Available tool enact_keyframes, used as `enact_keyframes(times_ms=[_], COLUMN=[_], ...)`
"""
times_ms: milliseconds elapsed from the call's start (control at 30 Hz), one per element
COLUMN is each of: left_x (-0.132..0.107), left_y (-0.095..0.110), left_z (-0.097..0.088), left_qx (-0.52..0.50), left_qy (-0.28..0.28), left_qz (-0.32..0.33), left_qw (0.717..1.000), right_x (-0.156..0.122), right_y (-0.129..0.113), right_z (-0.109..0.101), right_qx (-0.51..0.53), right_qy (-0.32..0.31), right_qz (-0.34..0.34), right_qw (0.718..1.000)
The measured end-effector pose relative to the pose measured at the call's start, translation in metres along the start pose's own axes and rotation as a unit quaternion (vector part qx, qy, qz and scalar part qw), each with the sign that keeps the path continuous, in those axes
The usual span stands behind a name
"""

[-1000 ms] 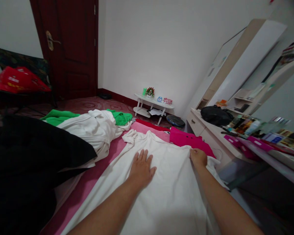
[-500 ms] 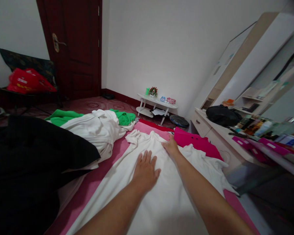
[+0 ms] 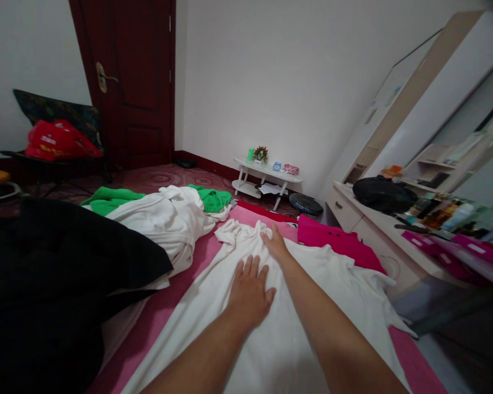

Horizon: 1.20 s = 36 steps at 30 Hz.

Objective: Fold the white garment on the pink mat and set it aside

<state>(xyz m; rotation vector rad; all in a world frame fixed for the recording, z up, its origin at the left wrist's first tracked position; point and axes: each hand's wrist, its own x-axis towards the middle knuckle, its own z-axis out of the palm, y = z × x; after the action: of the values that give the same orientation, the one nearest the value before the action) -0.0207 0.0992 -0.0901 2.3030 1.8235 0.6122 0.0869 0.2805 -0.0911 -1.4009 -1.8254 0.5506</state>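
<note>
A white shirt (image 3: 332,284) lies spread flat on a pink sheet (image 3: 181,273) covering the bed. My left hand (image 3: 250,287) rests palm down on the middle of the shirt, fingers stretched out. My right hand (image 3: 274,243) reaches farther, flat on the shirt near its bunched collar (image 3: 234,232), fingers extended. Neither hand holds anything.
A black garment (image 3: 53,273) covers the bed's left side. A heap of white cloth (image 3: 160,219) and green cloth (image 3: 110,198) lies beyond it. A magenta garment (image 3: 332,241) sits at the shirt's far right. A cluttered dresser (image 3: 378,235), small white table (image 3: 267,178) and dark door (image 3: 135,82) surround.
My right hand let go of the shirt's right edge and slid left and forward across the shirt to near the collar. My left hand stayed flat in place.
</note>
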Motion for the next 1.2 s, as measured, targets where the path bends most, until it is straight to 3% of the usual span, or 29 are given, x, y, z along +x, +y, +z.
enact_keyframes(times_ms=[100, 200, 300, 400, 500, 600, 700, 867, 1000, 1200], left_x=[0.000, 0.000, 0.000, -0.001, -0.002, -0.003, -0.003, -0.001, 0.000, 0.000], left_y=[-0.001, -0.002, -0.003, -0.002, -0.001, -0.001, -0.002, -0.002, -0.003, -0.003], left_z=[0.002, 0.005, 0.008, 0.008, 0.008, 0.010, 0.012, 0.010, 0.009, 0.009], left_qx=[0.003, 0.008, 0.015, 0.022, 0.028, 0.029, 0.029, 0.026, 0.026, 0.024], left_qy=[0.001, 0.009, 0.022, 0.031, 0.030, 0.037, 0.040, 0.030, 0.026, 0.025], left_qz=[0.003, 0.005, 0.006, 0.005, 0.003, 0.008, 0.009, 0.008, 0.007, 0.006], left_qw=[1.000, 1.000, 1.000, 0.999, 0.999, 0.999, 0.999, 0.999, 0.999, 0.999], right_x=[-0.032, -0.077, -0.124, -0.150, -0.151, -0.137, -0.115, -0.071, -0.046, -0.028], right_y=[-0.011, -0.022, -0.010, 0.032, 0.078, 0.094, 0.083, 0.064, 0.061, 0.068], right_z=[-0.001, -0.017, -0.053, -0.110, -0.167, -0.194, -0.186, -0.154, -0.139, -0.121], right_qx=[-0.034, -0.097, -0.186, -0.274, -0.359, -0.373, -0.368, -0.374, -0.381, -0.409], right_qy=[-0.037, -0.091, -0.148, -0.194, -0.078, -0.012, 0.023, 0.104, 0.074, 0.010], right_qz=[-0.030, -0.061, -0.108, -0.089, 0.080, 0.110, 0.067, 0.083, 0.078, 0.080], right_qw=[0.998, 0.989, 0.965, 0.938, 0.927, 0.921, 0.927, 0.918, 0.918, 0.909])
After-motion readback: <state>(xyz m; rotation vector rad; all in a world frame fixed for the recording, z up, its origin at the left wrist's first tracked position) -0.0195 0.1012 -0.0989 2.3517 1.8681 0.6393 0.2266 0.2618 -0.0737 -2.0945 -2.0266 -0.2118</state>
